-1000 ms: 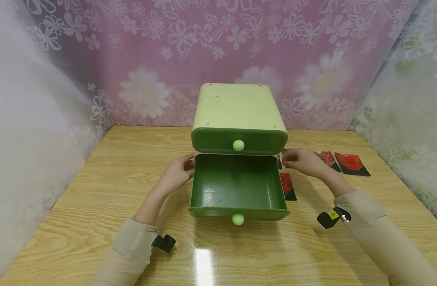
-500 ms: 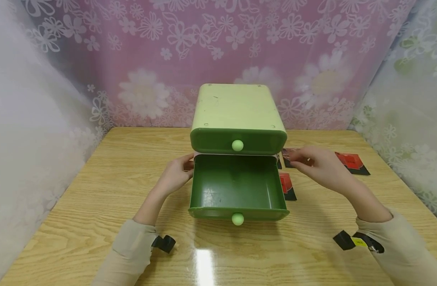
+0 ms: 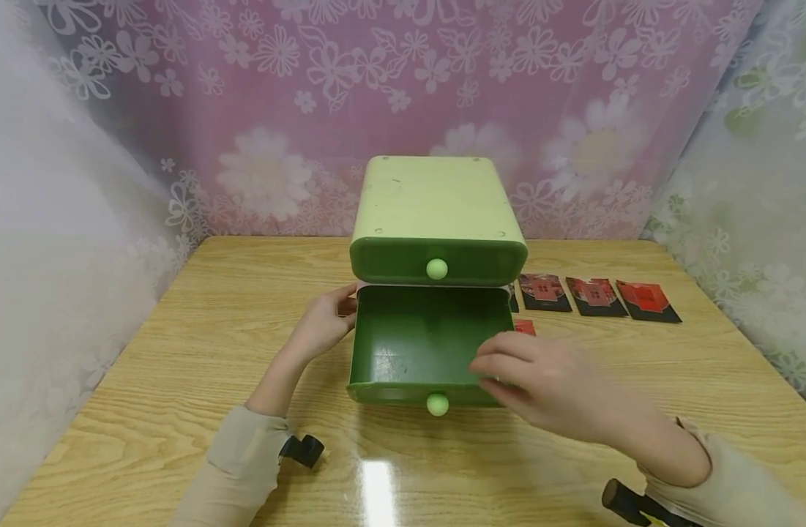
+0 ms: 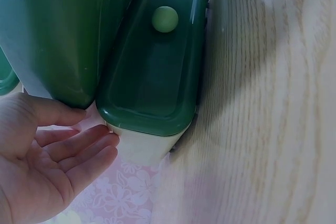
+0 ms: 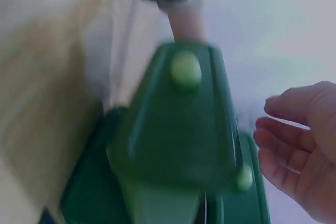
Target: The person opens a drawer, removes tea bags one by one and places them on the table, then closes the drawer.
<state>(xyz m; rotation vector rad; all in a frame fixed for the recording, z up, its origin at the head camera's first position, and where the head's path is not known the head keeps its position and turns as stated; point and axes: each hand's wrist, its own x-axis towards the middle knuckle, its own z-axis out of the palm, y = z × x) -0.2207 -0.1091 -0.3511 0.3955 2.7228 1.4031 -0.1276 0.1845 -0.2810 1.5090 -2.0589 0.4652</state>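
Observation:
A small cabinet (image 3: 435, 194) with a pale yellow-green top stands on the table. Its middle green drawer (image 3: 403, 333) is pulled out and nothing shows inside. The top drawer (image 3: 396, 261) and the bottom drawer (image 4: 147, 72) are closed; the drawer fronts carry round light-green knobs. My left hand (image 3: 322, 322) rests its fingertips against the cabinet's left side, behind the pulled-out drawer. My right hand (image 3: 541, 380), fingers loosely bent and holding nothing, overlaps the drawer's front right corner in the head view. In the right wrist view it hovers beside the drawer front (image 5: 173, 124).
Red-and-black packets lie in a row right of the cabinet, among them a near packet (image 3: 545, 291), a middle one (image 3: 596, 296) and a far right one (image 3: 648, 300). Another packet (image 3: 525, 327) shows partly beside the drawer. A floral curtain (image 3: 277, 110) hangs behind the table.
My right hand has drawn back from the packets, then come forward and left to the pulled-out drawer's front corner, uncovering the packet row. My left hand and the cabinet stay put.

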